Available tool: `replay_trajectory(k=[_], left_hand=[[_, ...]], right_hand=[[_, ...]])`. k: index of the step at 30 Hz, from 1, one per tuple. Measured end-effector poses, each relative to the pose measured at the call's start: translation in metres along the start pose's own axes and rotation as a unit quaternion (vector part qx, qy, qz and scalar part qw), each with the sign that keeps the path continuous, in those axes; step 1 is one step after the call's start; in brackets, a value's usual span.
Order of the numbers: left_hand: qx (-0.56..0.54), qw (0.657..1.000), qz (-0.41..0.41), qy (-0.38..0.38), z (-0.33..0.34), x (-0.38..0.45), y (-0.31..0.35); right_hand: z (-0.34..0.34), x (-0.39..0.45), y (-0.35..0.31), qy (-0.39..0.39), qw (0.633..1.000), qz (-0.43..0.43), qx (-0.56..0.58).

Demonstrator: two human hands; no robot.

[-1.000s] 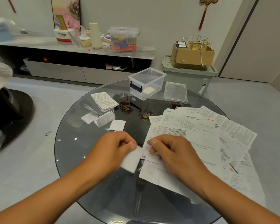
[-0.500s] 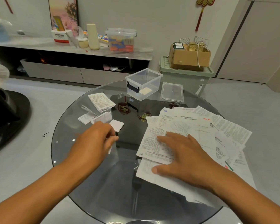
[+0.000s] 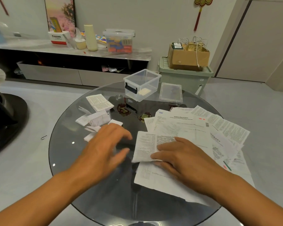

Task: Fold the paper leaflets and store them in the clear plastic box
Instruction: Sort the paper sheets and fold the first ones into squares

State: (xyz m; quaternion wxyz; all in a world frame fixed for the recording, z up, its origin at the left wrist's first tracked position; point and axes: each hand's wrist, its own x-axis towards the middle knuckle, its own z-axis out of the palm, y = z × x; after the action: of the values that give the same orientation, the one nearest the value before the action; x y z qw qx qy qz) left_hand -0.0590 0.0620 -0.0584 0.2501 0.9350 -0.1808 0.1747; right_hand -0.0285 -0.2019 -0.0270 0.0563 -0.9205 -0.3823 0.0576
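A pile of unfolded white leaflets (image 3: 191, 128) is spread over the right half of the round glass table (image 3: 69, 154). My right hand (image 3: 180, 159) lies on a leaflet (image 3: 144, 145) at the pile's left edge, thumb under its near edge and fingers on top. My left hand (image 3: 103, 149) hovers open and blurred over the table's middle, holding nothing. Several folded leaflets (image 3: 98, 118) lie at the table's left. The clear plastic box (image 3: 141, 84) stands open at the far side with a small pale folded piece inside, its lid (image 3: 171, 92) flat beside it.
Behind the table stand a green storage bin (image 3: 185, 75) carrying a cardboard box (image 3: 188, 57), and a low cabinet (image 3: 69, 53) with bottles and a lidded container. A black round base (image 3: 5, 115) sits on the floor at the left.
My left hand carried a small folded leaflet to the left pile, let it go and is swinging back toward the middle. My right hand moved onto the pile and took the edge of another leaflet.
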Motion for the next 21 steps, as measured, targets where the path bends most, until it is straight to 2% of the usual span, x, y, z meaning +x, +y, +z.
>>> replay_trajectory(k=[2,4,6,7,9,12,16,18,21], left_hand=[[-0.062,0.993,0.047,-0.094,-0.002,-0.001,0.020],[-0.105,0.974,0.008,-0.200,-0.004,-0.003,0.028],[-0.104,0.961,-0.046,-0.251,-0.003,-0.007,0.025],[-0.097,0.961,-0.061,-0.251,-0.001,-0.008,0.022],[-0.089,0.974,-0.065,-0.199,0.005,-0.008,0.018],[-0.131,0.981,-0.097,-0.105,0.019,-0.007,0.016],[-0.189,0.963,-0.186,-0.057,0.029,-0.003,0.025],[-0.210,0.955,-0.206,-0.048,0.031,-0.001,0.028],[-0.221,0.948,-0.226,-0.038,0.031,0.003,0.029]], right_hand=[[0.004,-0.001,-0.004,-0.005,1.000,-0.018,-0.022],[0.004,-0.002,-0.003,-0.001,1.000,-0.030,0.001],[0.001,-0.004,-0.004,0.015,0.998,-0.050,0.038],[0.000,-0.004,-0.003,0.023,0.997,-0.058,0.049],[-0.001,-0.006,0.002,0.025,0.994,-0.050,0.090],[-0.002,-0.008,0.014,0.034,0.981,0.034,0.188],[0.003,-0.004,0.021,0.044,0.919,0.171,0.353],[0.006,0.001,0.020,0.071,0.902,0.209,0.370],[0.010,0.006,0.018,0.076,0.898,0.251,0.352]])
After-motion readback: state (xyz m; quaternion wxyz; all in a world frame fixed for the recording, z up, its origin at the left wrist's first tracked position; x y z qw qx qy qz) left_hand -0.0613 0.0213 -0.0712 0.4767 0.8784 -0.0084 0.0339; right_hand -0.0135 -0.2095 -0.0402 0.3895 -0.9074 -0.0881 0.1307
